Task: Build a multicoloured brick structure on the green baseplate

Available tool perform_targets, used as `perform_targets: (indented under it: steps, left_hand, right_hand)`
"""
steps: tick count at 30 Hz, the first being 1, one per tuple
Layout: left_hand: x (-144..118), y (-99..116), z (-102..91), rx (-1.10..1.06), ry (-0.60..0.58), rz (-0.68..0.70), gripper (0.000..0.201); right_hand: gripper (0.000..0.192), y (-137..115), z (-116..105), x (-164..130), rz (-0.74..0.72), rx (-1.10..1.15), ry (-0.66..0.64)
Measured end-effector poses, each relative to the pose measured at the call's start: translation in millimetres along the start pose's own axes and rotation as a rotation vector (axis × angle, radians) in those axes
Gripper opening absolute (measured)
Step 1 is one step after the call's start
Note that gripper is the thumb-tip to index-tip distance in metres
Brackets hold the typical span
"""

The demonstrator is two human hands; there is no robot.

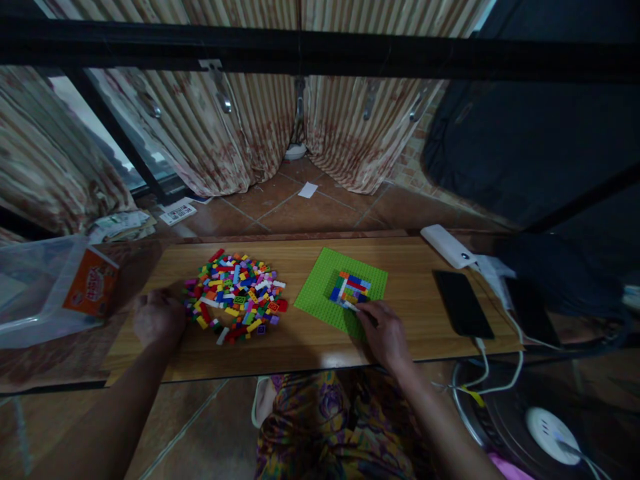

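A green baseplate [320, 287] lies on a low wooden table [300, 340], with a small block of coloured bricks [350, 287] built on its right half. My right hand [385, 330] rests on the plate's near right corner, fingertips pinching a small white brick at the edge of the built block. A loose pile of coloured bricks [235, 293] sits left of the plate. My left hand [157, 317] lies curled on the table at the pile's left edge; whether it holds a brick is hidden.
A black phone [463, 303] and a white power bank [447, 245] lie at the table's right end with white cables trailing down. A clear plastic bag with an orange box [90, 283] sits at the left. A fan [545, 427] stands on the floor lower right.
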State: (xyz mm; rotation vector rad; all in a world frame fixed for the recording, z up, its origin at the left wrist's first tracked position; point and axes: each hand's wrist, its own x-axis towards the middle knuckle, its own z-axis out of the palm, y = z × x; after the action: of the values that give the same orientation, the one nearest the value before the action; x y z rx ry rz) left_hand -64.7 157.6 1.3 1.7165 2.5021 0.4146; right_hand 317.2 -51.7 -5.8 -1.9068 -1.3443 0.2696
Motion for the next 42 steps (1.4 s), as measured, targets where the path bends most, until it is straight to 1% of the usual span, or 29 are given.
perform_targets:
  steps: [5, 9, 11, 16, 20, 24, 27, 34, 38, 42]
  left_hand:
    - [1, -1, 1.6, -0.015, 0.021, 0.007, 0.04]
    - [0, -1, 0.5, 0.012, 0.015, 0.024, 0.04]
    - [-1, 0, -0.9, 0.018, 0.019, 0.028, 0.04]
    - [-1, 0, -1.7, 0.015, 0.007, 0.03, 0.039]
    - [0, 1, -2.0, 0.004, 0.013, 0.023, 0.037]
    - [-2, 3, -3.7, 0.01, 0.006, 0.017, 0.038]
    - [-2, 3, -3.6, 0.017, 0.002, 0.017, 0.038]
    - [0, 1, -0.9, 0.004, -0.008, -0.018, 0.04]
    - [0, 0, -0.4, 0.009, 0.006, 0.016, 0.04]
    - [-3, 1, -1.9, 0.029, 0.016, 0.01, 0.04]
  right_hand:
    - [0.028, 2, -2, -1, 0.004, 0.018, -0.012]
    - [0.028, 4, -2, 0, 0.002, 0.015, -0.019]
    - [0.029, 6, -3, 1, 0.029, 0.01, 0.007]
    - [0.038, 9, -6, 4, 0.129, -0.038, 0.126]
    - [0.045, 9, -6, 2, 0.133, -0.12, 0.145]
    - [0.044, 5, -3, 1, 0.166, -0.173, 0.14]
    - [0.043, 1, -2, 4, 0.157, -0.168, 0.129]
    - [0.044, -8, 1, 7, 0.142, -0.146, 0.161]
    - [0.044, -5, 8, 2, 0.127, -0.141, 0.194]
    - [0.046, -1, 16, 0, 0.128, -0.148, 0.167]
